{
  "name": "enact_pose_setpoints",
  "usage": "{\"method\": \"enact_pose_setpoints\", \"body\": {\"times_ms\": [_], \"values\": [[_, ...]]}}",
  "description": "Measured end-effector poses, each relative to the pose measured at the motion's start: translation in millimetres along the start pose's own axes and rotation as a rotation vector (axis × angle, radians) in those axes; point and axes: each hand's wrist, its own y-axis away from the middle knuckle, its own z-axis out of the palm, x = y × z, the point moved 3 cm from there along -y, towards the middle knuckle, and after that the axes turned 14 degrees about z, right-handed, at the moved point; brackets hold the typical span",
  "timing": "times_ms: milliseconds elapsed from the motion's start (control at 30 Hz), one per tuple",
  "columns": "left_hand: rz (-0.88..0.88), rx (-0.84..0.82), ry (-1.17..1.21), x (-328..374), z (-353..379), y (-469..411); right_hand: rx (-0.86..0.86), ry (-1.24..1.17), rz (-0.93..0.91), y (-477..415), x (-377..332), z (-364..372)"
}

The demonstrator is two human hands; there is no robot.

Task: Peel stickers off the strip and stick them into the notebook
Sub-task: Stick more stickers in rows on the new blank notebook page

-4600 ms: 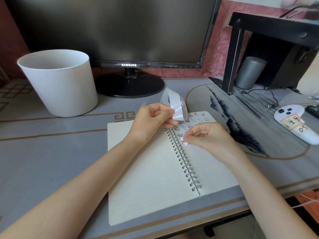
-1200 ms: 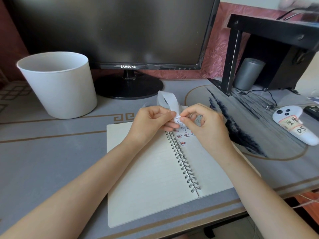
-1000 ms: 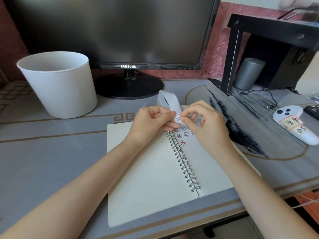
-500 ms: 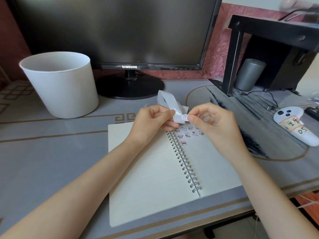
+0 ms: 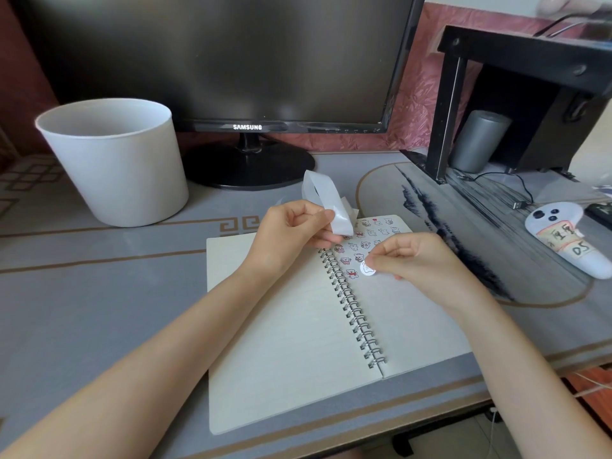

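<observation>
An open spiral notebook (image 5: 284,332) lies on the grey desk. Several small cartoon stickers (image 5: 366,233) fill the top of its right page. My left hand (image 5: 291,236) pinches a looped white sticker strip (image 5: 326,202) above the notebook's top edge. My right hand (image 5: 410,260) pinches a small round white sticker (image 5: 367,268) at its fingertips, just over the right page beside the wire spiral and below the stuck ones. Whether the sticker touches the paper is unclear.
A white bucket (image 5: 116,160) stands at the back left. A Samsung monitor (image 5: 231,61) on a round black base is behind the notebook. At the right lie a white controller (image 5: 566,236), a black shelf frame (image 5: 450,104) and a grey cylinder (image 5: 478,140).
My right hand peeled a round sticker off the strip and carried it down to the right page. My left hand kept its hold on the strip.
</observation>
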Motion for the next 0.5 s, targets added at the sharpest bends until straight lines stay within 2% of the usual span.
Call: {"method": "enact_pose_setpoints", "body": {"times_ms": [500], "values": [[0.000, 0.004, 0.004, -0.5, -0.1, -0.2, 0.026, 0.012, -0.008, -1.3, 1.8, 1.5]]}}
